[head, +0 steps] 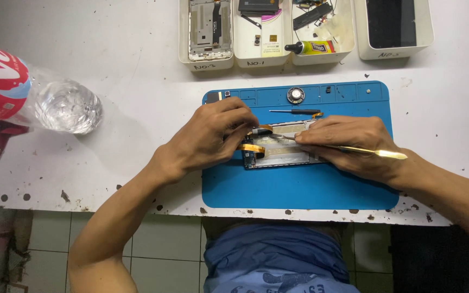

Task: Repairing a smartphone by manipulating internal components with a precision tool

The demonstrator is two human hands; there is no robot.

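Note:
An opened phone frame [286, 154] with exposed circuit board and an orange flex cable [252, 147] lies on a blue work mat [299, 187]. My left hand [210, 135] rests on the phone's left end, fingertips pinching at the flex cable. My right hand [348, 144] holds a thin metal pry tool [375, 152] like a pen; its tip touches the phone's upper middle, and its flat gold end sticks out to the right.
A small screwdriver [295, 112] and a round metal part [296, 95] lie at the mat's top. White trays [213, 62] with phone parts and a glue tube [310, 48] line the back. A clear plastic bottle [55, 103] lies at the left.

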